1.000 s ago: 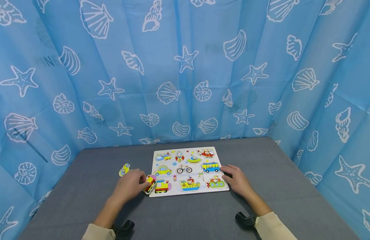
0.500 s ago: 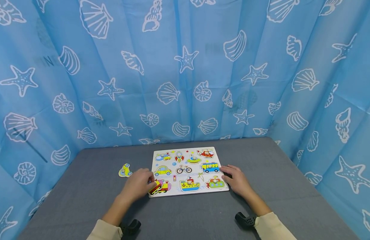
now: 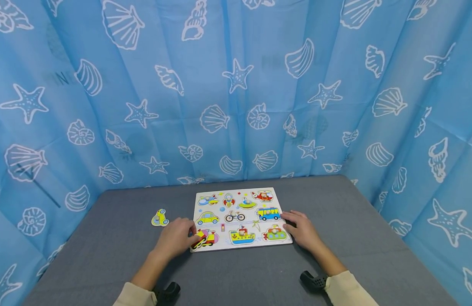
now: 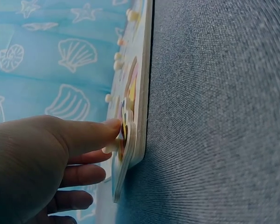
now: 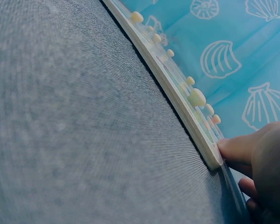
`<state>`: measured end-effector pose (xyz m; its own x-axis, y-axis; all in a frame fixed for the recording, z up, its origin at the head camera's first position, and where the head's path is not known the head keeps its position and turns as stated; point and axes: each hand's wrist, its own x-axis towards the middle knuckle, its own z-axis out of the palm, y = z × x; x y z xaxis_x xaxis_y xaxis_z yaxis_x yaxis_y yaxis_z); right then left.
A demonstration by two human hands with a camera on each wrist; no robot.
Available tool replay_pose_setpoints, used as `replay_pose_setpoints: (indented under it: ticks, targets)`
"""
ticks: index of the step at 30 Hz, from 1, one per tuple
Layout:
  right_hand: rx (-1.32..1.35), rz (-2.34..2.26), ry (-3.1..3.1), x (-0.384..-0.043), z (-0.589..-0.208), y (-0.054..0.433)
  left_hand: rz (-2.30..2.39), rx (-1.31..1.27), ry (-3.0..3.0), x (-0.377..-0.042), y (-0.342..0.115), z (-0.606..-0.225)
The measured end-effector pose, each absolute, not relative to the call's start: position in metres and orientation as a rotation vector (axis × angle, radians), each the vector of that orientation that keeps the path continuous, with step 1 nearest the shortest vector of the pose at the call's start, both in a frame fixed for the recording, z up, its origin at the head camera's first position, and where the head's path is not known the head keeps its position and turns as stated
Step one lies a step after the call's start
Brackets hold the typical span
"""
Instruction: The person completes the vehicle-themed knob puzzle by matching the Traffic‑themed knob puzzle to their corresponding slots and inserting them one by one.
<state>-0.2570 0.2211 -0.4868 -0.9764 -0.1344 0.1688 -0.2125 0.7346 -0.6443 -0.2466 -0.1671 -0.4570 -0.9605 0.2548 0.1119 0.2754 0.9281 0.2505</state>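
My left hand (image 3: pixel 176 237) pinches a red and yellow train puzzle piece (image 3: pixel 199 240) near the front left corner of a white puzzle board (image 3: pixel 222 243). In the left wrist view, thumb and forefinger are at the wooden knob (image 4: pixel 110 146) of this piece, which leans tilted over the board's edge. It partly covers the train picture beneath it. My right hand (image 3: pixel 304 231) rests at the board's right edge; in the right wrist view its thumb touches the corner. Left of the board lies a yellow car piece (image 3: pixel 159 217), turned on its side.
Several knobbed pieces sit in the board, among them a bus (image 3: pixel 268 213), a ship (image 3: pixel 242 235) and a helicopter (image 3: pixel 263 195). A grey cloth-covered table (image 3: pixel 243 276) lies under everything. Behind it hangs a blue shell-patterned curtain (image 3: pixel 205 85).
My left hand has carried the train piece rightward from beside the board to over its train picture, shifting little in the last half second. My right hand has stayed in place.
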Motion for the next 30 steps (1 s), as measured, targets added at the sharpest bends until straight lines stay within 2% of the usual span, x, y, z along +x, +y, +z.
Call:
replay_pose_setpoints:
  ticks: [30]
  targets:
    - [0.315,1.042,-2.795,-0.257,-0.488,0.222,-0.418,-0.572,-2.926,-0.249,-0.149,-0.456]
